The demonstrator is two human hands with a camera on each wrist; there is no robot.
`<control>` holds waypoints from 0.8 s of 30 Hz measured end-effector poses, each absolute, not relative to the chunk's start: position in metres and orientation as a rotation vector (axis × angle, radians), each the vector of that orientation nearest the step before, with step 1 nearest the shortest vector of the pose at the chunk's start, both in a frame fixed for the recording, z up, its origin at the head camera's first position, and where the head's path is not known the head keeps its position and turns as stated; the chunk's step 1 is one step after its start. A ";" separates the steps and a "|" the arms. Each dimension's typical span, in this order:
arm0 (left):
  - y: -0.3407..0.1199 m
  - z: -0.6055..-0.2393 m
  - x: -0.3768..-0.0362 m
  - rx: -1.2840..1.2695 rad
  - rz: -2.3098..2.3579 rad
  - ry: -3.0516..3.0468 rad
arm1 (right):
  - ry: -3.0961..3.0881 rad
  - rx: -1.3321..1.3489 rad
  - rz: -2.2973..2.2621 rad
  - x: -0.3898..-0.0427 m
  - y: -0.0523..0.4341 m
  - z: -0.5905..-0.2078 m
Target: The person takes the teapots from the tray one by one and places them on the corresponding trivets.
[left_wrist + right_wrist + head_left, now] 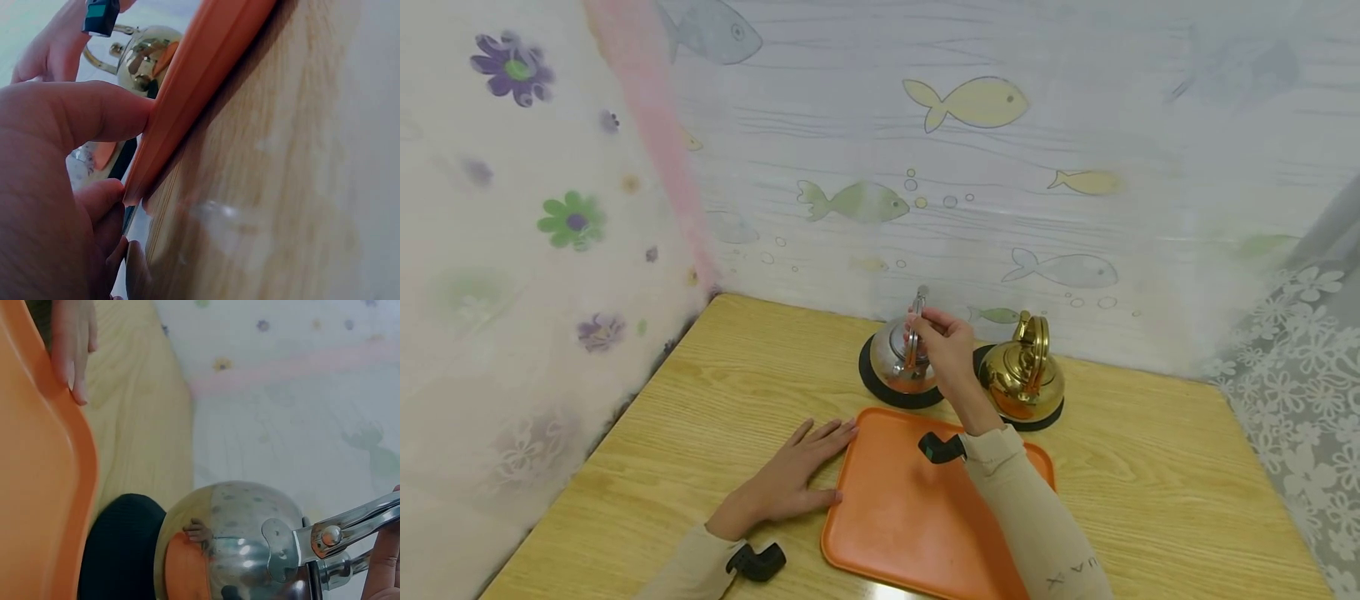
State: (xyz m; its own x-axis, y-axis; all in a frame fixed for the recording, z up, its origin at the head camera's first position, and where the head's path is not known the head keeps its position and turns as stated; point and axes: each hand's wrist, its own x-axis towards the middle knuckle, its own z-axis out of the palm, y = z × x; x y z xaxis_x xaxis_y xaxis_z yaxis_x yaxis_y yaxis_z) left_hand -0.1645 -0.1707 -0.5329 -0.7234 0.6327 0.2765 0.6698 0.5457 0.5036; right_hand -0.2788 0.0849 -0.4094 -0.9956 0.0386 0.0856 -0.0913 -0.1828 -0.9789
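Note:
A shiny silver kettle (pixel 886 360) sits on a round black mat (pixel 876 387) at the back of the table. My right hand (pixel 951 352) grips its upright metal handle (pixel 359 526), fingers and thumb at the top part. Flat at the left side of an orange tray (pixel 891 512) lies my left hand (pixel 793 477), its fingers extended. In the left wrist view the thumb (pixel 103 112) and a fingertip touch the tray's raised rim (pixel 194 81).
To the right of the silver kettle stands a gold kettle (pixel 1007 377) on its own black mat (pixel 1047 418). A wall covering printed with fish (pixel 985 102) hangs close behind the wooden table (pixel 760 354). Lacy grey fabric (pixel 1292 392) borders the right side.

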 end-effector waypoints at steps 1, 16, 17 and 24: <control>-0.171 -0.533 -0.165 -1.141 -0.928 -2.706 | -1.956 0.064 2.350 -0.279 0.085 -0.410; -0.171 -0.533 -0.164 -1.161 -0.936 -2.688 | -1.993 0.053 2.346 -0.285 0.085 -0.421; -0.171 -0.533 -0.164 -1.159 -0.939 -2.690 | -1.994 0.051 2.346 -0.286 0.085 -0.422; -0.171 -0.535 -0.165 -1.144 -0.926 -2.706 | -1.992 0.032 2.355 -0.291 0.086 -0.424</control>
State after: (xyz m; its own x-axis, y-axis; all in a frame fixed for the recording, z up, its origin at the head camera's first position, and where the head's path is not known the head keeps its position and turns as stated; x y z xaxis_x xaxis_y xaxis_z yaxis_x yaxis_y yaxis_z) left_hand -0.1649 -0.1706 -0.5346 -0.7227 0.6333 0.2769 0.6702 0.5442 0.5047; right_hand -0.2910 0.0856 -0.4236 -0.9982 0.0298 0.0525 -0.0567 -0.1651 -0.9846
